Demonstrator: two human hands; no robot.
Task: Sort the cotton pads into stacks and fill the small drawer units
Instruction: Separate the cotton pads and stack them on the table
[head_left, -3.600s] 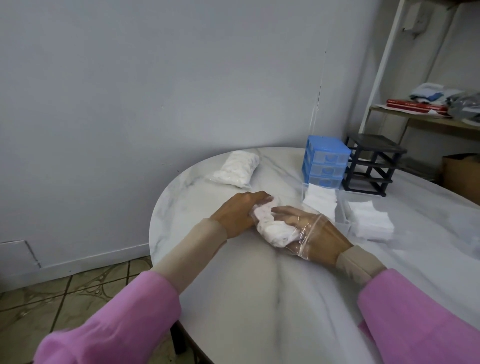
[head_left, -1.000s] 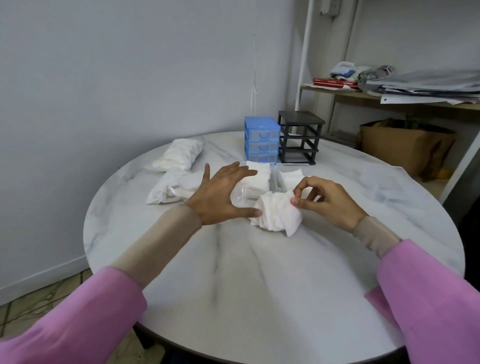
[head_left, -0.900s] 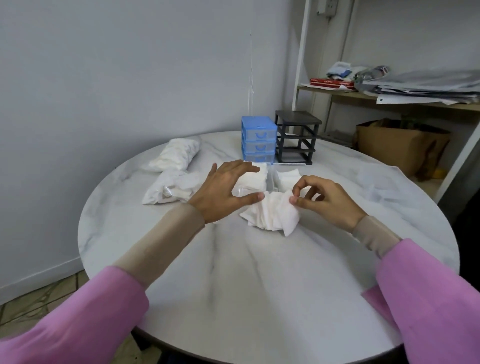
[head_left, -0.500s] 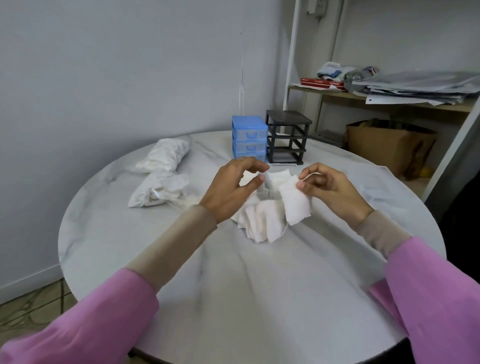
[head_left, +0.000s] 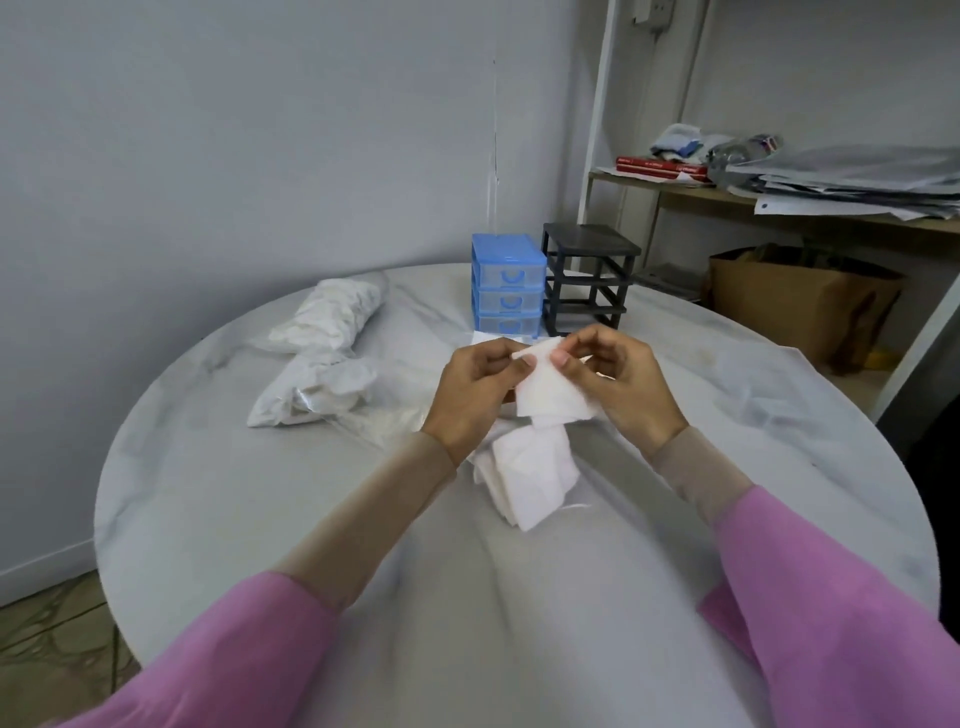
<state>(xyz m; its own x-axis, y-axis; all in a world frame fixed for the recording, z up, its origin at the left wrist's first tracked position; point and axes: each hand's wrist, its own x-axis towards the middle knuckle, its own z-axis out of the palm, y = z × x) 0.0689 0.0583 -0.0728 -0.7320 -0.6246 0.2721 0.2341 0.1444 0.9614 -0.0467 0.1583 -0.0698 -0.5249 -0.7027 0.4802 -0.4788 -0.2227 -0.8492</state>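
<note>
My left hand (head_left: 475, 395) and my right hand (head_left: 623, 387) both pinch the top edge of a few square white cotton pads (head_left: 548, 387), lifted above the table. Below them a loose pile of square pads (head_left: 530, 475) lies on the marble table (head_left: 260, 493). A blue three-drawer unit (head_left: 506, 283) and a black drawer frame (head_left: 587, 278) without drawers stand behind my hands. The trays and stacks behind my hands are mostly hidden.
Two clear bags of white cotton pads lie at the left, one at the back (head_left: 335, 314) and one nearer (head_left: 317, 387). An empty clear bag (head_left: 387, 421) lies beside my left hand. A shelf (head_left: 779, 202) with papers and a brown box (head_left: 800, 306) stand at the right.
Both hands came together and lifted a few pads off the pile. Earlier the pads were pulled out of a clear bag, and my view swung right.
</note>
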